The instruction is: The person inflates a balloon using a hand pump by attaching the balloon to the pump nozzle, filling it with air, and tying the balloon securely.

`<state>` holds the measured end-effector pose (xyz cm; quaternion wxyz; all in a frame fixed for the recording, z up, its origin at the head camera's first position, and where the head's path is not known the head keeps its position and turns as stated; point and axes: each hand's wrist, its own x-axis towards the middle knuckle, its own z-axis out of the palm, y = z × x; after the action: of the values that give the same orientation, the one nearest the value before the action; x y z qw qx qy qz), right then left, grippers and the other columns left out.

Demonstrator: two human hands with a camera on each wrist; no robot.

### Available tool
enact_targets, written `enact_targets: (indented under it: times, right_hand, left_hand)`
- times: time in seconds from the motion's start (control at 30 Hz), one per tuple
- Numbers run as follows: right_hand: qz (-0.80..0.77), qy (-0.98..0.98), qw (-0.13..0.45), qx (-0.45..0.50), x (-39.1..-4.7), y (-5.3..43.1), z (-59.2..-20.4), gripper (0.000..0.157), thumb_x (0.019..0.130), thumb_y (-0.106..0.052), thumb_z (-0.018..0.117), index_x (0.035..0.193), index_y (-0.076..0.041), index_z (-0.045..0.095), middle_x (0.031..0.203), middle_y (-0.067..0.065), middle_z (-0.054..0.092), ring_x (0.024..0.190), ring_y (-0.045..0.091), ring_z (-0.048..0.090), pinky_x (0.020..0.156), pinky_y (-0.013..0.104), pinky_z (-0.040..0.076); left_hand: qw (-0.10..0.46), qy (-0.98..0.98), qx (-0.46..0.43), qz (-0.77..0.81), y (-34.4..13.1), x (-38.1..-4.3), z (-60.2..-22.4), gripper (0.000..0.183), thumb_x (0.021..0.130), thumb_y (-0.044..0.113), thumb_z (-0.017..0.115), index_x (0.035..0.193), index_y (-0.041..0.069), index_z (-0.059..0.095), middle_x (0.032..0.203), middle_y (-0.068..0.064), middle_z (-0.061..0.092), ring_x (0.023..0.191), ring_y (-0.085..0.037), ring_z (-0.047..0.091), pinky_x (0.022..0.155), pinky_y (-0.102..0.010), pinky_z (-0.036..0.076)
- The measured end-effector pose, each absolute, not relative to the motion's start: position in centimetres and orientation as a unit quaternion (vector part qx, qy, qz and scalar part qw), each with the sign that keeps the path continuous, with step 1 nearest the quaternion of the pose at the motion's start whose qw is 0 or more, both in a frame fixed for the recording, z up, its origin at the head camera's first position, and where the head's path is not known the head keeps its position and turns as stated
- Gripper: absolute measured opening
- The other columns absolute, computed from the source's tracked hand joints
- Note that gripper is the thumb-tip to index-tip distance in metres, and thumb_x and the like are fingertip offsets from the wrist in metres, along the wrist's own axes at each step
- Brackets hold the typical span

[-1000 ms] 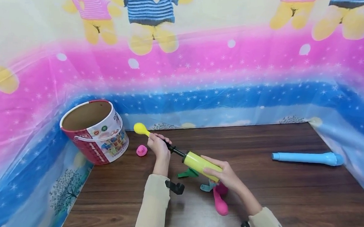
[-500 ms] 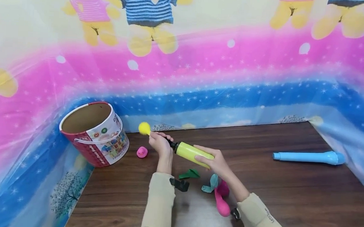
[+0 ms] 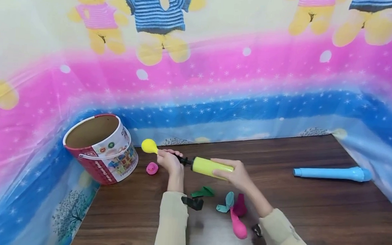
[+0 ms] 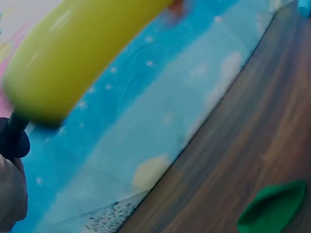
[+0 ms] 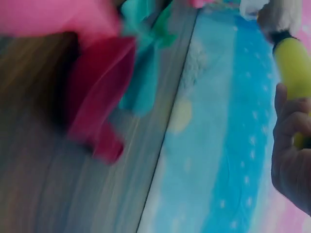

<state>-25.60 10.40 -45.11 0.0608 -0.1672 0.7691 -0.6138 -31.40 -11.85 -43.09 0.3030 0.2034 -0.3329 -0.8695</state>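
A yellow-green balloon pump [image 3: 207, 166] is held level between both hands above the table. My left hand [image 3: 170, 161] grips its black end and the neck of a small, partly filled yellow balloon [image 3: 149, 146], which points left. Around the barrel curl the fingers of my right hand [image 3: 234, 172], also seen in the right wrist view gripping the barrel [image 5: 294, 65]. A short stretch of black rod [image 3: 188, 161] shows between barrel and left hand. In the left wrist view the blurred barrel [image 4: 82, 58] fills the upper left.
Below the hands lie green [image 3: 204, 191], teal [image 3: 226, 202], dark red [image 3: 240, 205] and pink [image 3: 238, 226] balloons. A pink toy duck [image 3: 152, 168] sits by a tilted bucket [image 3: 127, 163] at left. At right lies a light-blue microphone-shaped toy [image 3: 331, 173]. A printed cloth [image 3: 216, 120] backs the table.
The barrel slid left along the rod toward my left hand, then back right a little, so less rod shows than a second ago. The balloon swung right and returned left.
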Motion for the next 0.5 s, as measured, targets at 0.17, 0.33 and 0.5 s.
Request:
enact_targets:
  times: [0.17,0.33,0.5]
  right_hand:
    - [-0.607,0.775,0.063,-0.166,-25.4,9.1,-44.9,0.049,0.084,-0.030,0.077,0.130,-0.020,0.063,0.086,0.013,0.066,0.059,0.013,0.051,0.050,0.028,0.049]
    - [-0.575,0.793,0.065,-0.192,-24.3,12.2,-44.1,0.052,0.086,-0.030,0.075,0.134,-0.022,0.060,0.082,0.010,0.061,0.059,0.012,0.051,0.050,0.029,0.049]
    - [-0.593,0.779,0.059,-0.195,-24.0,13.8,-43.8,0.048,0.088,-0.020,0.072,0.133,-0.011,0.060,0.077,0.007,0.058,0.055,0.011,0.049,0.046,0.025,0.045]
  left_hand:
    - [0.294,-0.356,0.179,-0.869,-11.5,-31.3,-42.7,0.039,0.108,0.031,0.025,0.078,0.010,0.040,0.052,0.002,0.042,0.037,-0.008,0.043,0.039,-0.020,0.040]
    - [0.295,-0.304,0.161,-0.891,-12.9,-31.5,-41.4,0.039,0.108,0.027,0.027,0.074,0.012,0.038,0.050,0.003,0.040,0.035,-0.009,0.041,0.036,-0.021,0.038]
    - [0.338,-0.231,0.135,-0.902,-13.9,-31.1,-40.6,0.040,0.108,0.025,0.029,0.070,0.015,0.038,0.048,0.004,0.039,0.033,-0.007,0.039,0.034,-0.020,0.033]
